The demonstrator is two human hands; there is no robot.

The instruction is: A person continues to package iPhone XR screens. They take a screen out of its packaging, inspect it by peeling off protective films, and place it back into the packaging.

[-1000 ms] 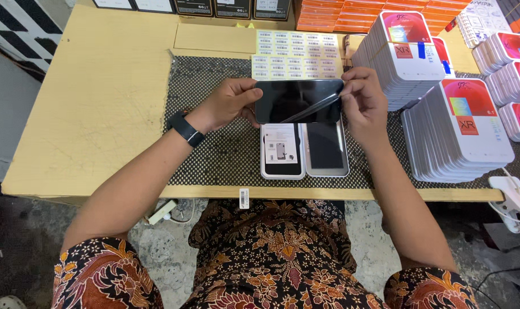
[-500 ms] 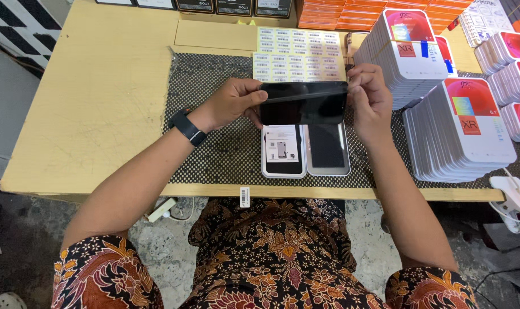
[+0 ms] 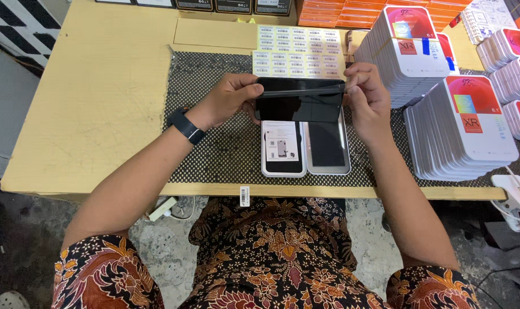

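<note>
Both hands hold a black phone screen panel (image 3: pixel 299 100) crosswise above the mat. My left hand (image 3: pixel 228 98) grips its left end and my right hand (image 3: pixel 365 97) grips its right end. Just below it lies an opened white box (image 3: pixel 305 147): its left half shows a printed card, its right half a dark tray. A dark watch (image 3: pixel 186 126) sits on my left wrist.
A black patterned mat (image 3: pixel 214 149) covers the wooden table (image 3: pixel 111 103). Sheets of small labels (image 3: pixel 297 51) lie beyond the hands. Stacks of white boxes (image 3: pixel 463 129) stand at the right, orange boxes (image 3: pixel 340 11) at the back. A barcode sticker (image 3: pixel 244 195) hangs on the front edge.
The panel has been raised and turned level between both hands. A thin film strip seen near my right hand a second ago is no longer visible.
</note>
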